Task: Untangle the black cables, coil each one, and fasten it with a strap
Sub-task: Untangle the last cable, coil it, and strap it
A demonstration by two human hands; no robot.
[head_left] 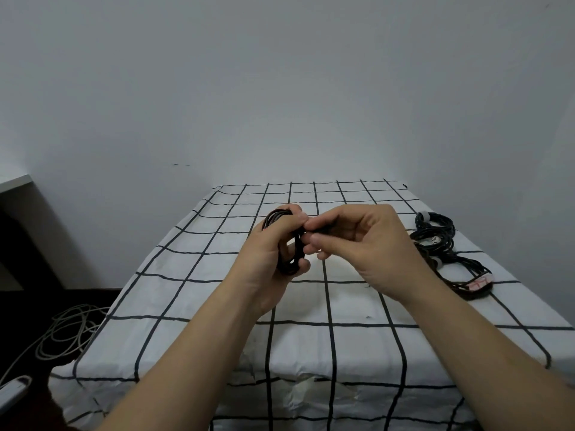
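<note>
Aloft, left hand (pixel 264 256), right hand (pixel 364 244) on cable (pixel 287 266)

Centre frame, much of the black cable coil (pixel 291 264) is covered by the fingers (pixel 294 216) of the left hand (pixel 267 256), so its turns cannot be counted. Only a dark sliver (pixel 319 233) is seen pinched in the right hand (pixel 357 241); whether it is strap or cable end cannot be told. At right, the bundled cables (pixel 435 234) are partly masked by that hand, and red marks on a white tag (pixel 479 283) are too small to be read. Both forearms (pixel 174 368) are cut by the bottom edge. A white object (pixel 12 391) is clipped at lower left.
</note>
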